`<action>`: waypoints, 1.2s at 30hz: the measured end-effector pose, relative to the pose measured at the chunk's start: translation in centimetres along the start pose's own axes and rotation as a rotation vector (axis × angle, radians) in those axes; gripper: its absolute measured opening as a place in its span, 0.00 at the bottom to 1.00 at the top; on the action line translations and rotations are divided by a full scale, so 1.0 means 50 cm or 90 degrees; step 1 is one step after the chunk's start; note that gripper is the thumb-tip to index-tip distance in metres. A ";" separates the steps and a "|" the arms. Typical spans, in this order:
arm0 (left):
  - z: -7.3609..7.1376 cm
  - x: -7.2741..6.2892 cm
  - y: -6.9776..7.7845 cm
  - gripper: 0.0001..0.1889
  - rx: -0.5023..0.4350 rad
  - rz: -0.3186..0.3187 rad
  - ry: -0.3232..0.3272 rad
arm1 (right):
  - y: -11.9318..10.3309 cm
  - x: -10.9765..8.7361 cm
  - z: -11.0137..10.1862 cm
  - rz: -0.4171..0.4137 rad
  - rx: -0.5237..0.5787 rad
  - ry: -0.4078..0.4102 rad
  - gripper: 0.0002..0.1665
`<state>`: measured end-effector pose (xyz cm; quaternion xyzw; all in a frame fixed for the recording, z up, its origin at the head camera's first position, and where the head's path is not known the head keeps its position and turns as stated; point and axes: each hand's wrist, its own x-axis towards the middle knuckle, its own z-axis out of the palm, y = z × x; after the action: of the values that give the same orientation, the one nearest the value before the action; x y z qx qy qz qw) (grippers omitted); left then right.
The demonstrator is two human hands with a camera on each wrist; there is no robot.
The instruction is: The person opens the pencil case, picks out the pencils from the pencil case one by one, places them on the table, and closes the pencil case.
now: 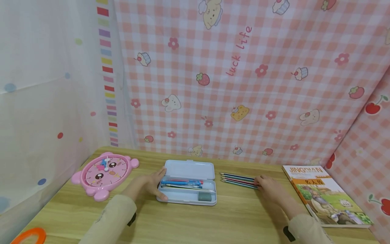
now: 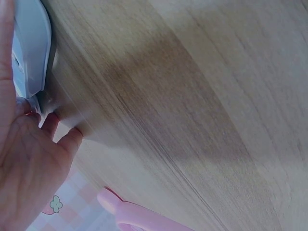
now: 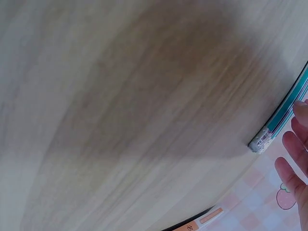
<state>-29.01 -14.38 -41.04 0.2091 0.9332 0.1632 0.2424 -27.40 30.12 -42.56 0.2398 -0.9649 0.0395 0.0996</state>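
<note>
A pale blue pencil case (image 1: pixel 189 169) lies with its lid tipped back. Inside are several pens (image 1: pixel 182 183) and a dark green eraser (image 1: pixel 204 196). My left hand (image 1: pixel 152 184) spans the case's left end, thumb at its front edge and fingers toward the hinge; in the left wrist view, two fingertips (image 2: pixel 72 138) rest beside the case. To the right, several pencils (image 1: pixel 237 179) lie side by side, points leftward. My right hand (image 1: pixel 269 189) touches their right ends with its fingertips. In the right wrist view, the fingers (image 3: pixel 288 173) are loosely spread past a teal pencil's eraser end (image 3: pixel 261 140).
A pink toy clock (image 1: pixel 105 173) sits at the left of the wooden table (image 1: pixel 231 220). On the right lies a book (image 1: pixel 330 200), close to my right forearm. Part of an orange ring (image 1: pixel 36 233) shows at the lower left. Patterned cloth (image 1: pixel 243 91) hangs behind.
</note>
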 end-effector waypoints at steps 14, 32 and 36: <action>0.000 -0.008 0.007 0.64 -0.005 -0.003 0.003 | -0.048 0.037 0.010 -0.009 0.033 -0.011 0.06; -0.002 -0.007 0.003 0.63 -0.005 0.000 0.008 | -0.250 0.142 0.038 -0.149 0.118 -0.038 0.10; 0.001 -0.005 0.004 0.63 -0.003 -0.003 0.005 | -0.272 0.153 0.040 -0.161 0.139 -0.084 0.12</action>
<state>-28.74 -14.31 -40.89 0.2054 0.9343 0.1659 0.2395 -27.95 14.39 -42.52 0.3706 -0.9215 0.1153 0.0134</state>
